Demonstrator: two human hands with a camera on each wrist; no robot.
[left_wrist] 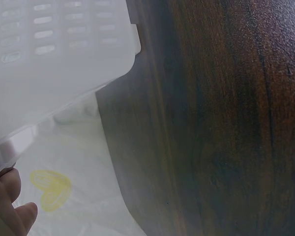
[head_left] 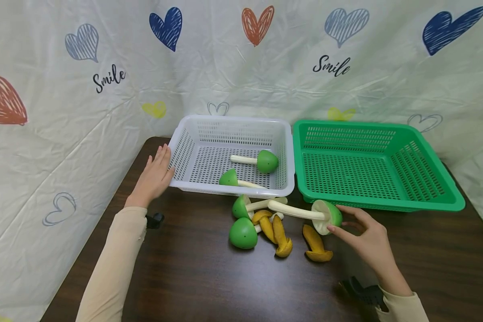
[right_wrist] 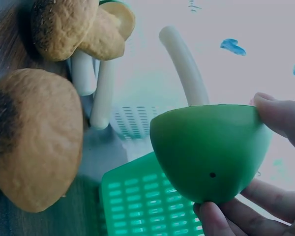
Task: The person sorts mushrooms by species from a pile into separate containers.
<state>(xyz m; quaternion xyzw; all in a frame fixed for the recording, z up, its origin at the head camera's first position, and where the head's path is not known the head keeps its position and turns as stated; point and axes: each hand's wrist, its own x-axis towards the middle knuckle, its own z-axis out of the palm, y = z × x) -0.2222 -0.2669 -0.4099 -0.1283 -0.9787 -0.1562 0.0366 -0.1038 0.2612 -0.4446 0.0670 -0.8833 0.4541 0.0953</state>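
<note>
My right hand (head_left: pixel 368 237) pinches the green cap of a toy mushroom (head_left: pixel 298 212) between thumb and fingers, its long white stem pointing left. In the right wrist view that green-capped mushroom (right_wrist: pixel 211 147) appears close up. My left hand (head_left: pixel 152 176) rests against the left rim of the white basket (head_left: pixel 225 190), its fingers extended. Two green-capped mushrooms lie inside that basket, one being a green mushroom (head_left: pixel 267 162) at the right. On the table below it are two more, including a green mushroom (head_left: pixel 243 233), beside several brown mushrooms (head_left: pixel 315 241).
A green basket (head_left: pixel 358 205) stands right of the white one, its mesh floor visible. Both sit on a dark wooden table (head_left: pixel 193 277). Behind them hangs a white sheet (head_left: pixel 225 58) printed with hearts and lettering.
</note>
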